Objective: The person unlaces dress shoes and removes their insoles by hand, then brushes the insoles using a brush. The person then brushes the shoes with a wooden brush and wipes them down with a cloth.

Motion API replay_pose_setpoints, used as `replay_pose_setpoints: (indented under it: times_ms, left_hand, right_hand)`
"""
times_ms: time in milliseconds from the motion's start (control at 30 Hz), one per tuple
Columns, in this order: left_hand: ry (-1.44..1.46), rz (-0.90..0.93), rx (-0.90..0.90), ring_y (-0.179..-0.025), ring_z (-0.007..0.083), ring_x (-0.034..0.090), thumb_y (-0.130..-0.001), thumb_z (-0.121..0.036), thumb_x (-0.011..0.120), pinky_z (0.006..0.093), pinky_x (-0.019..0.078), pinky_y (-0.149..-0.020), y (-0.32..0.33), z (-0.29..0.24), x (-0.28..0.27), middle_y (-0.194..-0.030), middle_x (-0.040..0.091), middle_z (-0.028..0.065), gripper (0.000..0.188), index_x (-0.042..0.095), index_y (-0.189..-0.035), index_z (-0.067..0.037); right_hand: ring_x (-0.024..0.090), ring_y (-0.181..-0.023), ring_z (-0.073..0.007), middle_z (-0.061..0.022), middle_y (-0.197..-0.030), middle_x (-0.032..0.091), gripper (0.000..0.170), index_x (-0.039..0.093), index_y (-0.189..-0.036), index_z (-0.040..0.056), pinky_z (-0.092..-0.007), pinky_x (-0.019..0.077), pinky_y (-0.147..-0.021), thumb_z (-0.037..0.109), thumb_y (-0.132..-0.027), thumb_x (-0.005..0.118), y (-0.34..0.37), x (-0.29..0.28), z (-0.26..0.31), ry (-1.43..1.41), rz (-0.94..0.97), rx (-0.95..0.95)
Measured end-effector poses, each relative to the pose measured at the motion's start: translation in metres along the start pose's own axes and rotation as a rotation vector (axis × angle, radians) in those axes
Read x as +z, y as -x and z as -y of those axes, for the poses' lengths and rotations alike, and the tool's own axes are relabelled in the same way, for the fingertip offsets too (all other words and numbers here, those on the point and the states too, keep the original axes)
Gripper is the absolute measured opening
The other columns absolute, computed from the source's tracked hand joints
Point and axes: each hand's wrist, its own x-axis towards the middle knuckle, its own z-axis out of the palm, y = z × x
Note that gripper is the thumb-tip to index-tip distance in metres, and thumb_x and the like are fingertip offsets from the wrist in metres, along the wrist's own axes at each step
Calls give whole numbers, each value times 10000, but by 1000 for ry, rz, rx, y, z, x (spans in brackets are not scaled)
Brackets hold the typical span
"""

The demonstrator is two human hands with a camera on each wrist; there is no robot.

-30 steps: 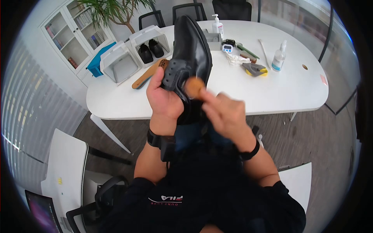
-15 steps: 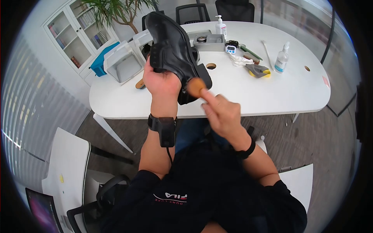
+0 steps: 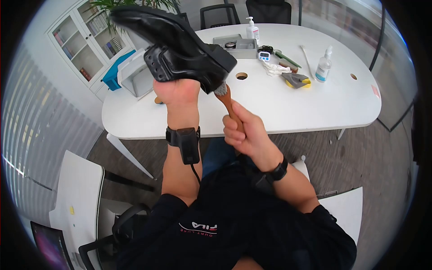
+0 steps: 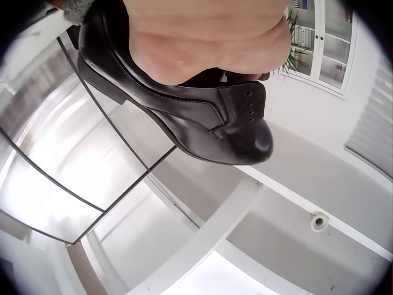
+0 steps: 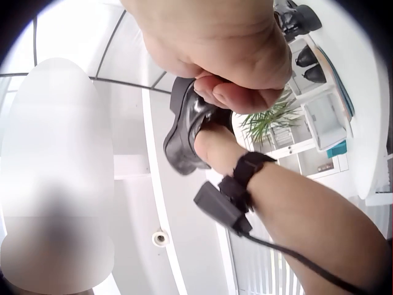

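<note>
One black shoe (image 3: 184, 51) is being held up in the air at the near side of the counter (image 3: 279, 108); nearest, a small dark device (image 3: 188, 146) is being worn on the left wrist; just beyond it, the shoe is being borne on the left hand (image 3: 179, 95), the fingers being hidden in and behind its opening, so that whether they are being curled or held straight cannot be told; the shoe is being held at a tilt, its toe being pointed up toward the far left and its heel toward the right; by the right hand (image 3: 245, 130) a wooden-handled brush (image 3: 230, 108) is being gripped, the fingers being curled round the handle and the grey bristles (image 3: 221, 89) being set against the back of the shoe's collar; the step in hand is being judged as the brushing of that heel end; what is being called for next, it would seem, is firm support from below, with the bristles being worked along the rim; farther out, a grey-and-yellow cloth (image 3: 294, 80), a spray bottle (image 3: 323, 67), a white cloth (image 3: 276, 69), a small timer (image 3: 264, 56) and a metal box (image 3: 246, 53) are being carried by the counter; beyond the box a pump bottle (image 3: 253, 32) is being seen, and past the counter, dark chairs (image 3: 220, 15).
</note>
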Motion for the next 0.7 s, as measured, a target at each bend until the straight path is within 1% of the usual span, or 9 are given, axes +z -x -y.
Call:
replay_pose_setpoints:
  times_ms: [33, 100, 200, 333, 433, 500, 600, 667, 700]
  left_hand:
    - [-17, 48, -26, -1386, 363, 537, -1079, -286, 424, 539, 339, -1243, 5, -1, 0, -1488, 597, 169, 466, 601, -1415, -16]
    - [-33, 95, -60, -1386, 364, 536, -1087, -315, 428, 543, 334, -1244, 15, -2, 0, -1490, 598, 156, 470, 601, -1423, -35]
    - [74, -43, -96, -1385, 361, 535, -1094, -343, 442, 557, 335, -1240, 35, -1, 4, -1482, 606, 145, 478, 590, -1443, -51]
    - [-103, 135, -185, -1384, 394, 535, -1117, -352, 362, 576, 399, -1197, 36, -34, -47, -1489, 589, 191, 525, 547, -1484, -24]
    - [-136, 135, -145, -1348, 413, 565, -1120, -358, 341, 579, 445, -1162, 33, -38, -51, -1484, 591, 199, 535, 535, -1495, -31]
    - [-124, 165, -154, -1334, 416, 576, -1119, -367, 347, 580, 453, -1156, 32, -38, -55, -1478, 596, 200, 537, 540, -1491, -31]
    - [-217, 64, -59, -1336, 403, 578, -1115, -399, 370, 565, 440, -1170, 33, -28, -56, -1482, 597, 190, 546, 552, -1481, -39]
    - [-237, 139, -78, -1337, 382, 581, -1106, -406, 409, 541, 439, -1175, 25, -17, -46, -1478, 605, 172, 532, 571, -1466, -49]
    - [-166, 200, -116, -1387, 403, 530, -1115, -405, 362, 569, 379, -1215, 19, -24, -52, -1532, 551, 184, 558, 504, -1528, -58]
  right_hand:
    - [354, -455, -77, 23, -716, 496, 237, 580, -1241, 231, -233, 311, -434, 410, -1125, 475, -7, -6, 4, -40, 36, 52]
    - [351, -453, -76, 27, -714, 493, 232, 581, -1226, 235, -234, 308, -434, 413, -1124, 474, -20, -21, 14, -76, 82, 46]
    - [365, -450, -79, 19, -705, 495, 242, 600, -1168, 210, -235, 310, -432, 415, -1118, 483, -29, -31, 23, -113, 198, 49]
    - [391, -432, -92, -12, -678, 501, 297, 617, -1073, 153, -234, 311, -411, 426, -1105, 505, -23, -46, 9, 40, 221, 107]
    - [373, -418, -81, -1, -666, 485, 288, 597, -1092, 167, -233, 304, -387, 436, -1111, 495, -3, -55, -3, -35, 275, 281]
    - [369, -419, -78, 3, -672, 484, 272, 588, -1088, 175, -232, 304, -390, 427, -1116, 487, -1, -49, -5, -33, 259, 231]
    - [357, -425, -75, 12, -688, 483, 252, 552, -1048, 190, -227, 306, -399, 412, -1128, 463, -8, -43, -9, -78, 241, 166]
    - [355, -431, -73, 10, -690, 481, 267, 590, -1219, 198, -220, 305, -406, 405, -1133, 444, -9, -31, -16, -98, 162, 342]
    - [352, -429, -69, 10, -688, 479, 381, 536, -1456, 221, -213, 304, -399, 400, -1136, 433, -1, -23, -18, -47, 191, 354]
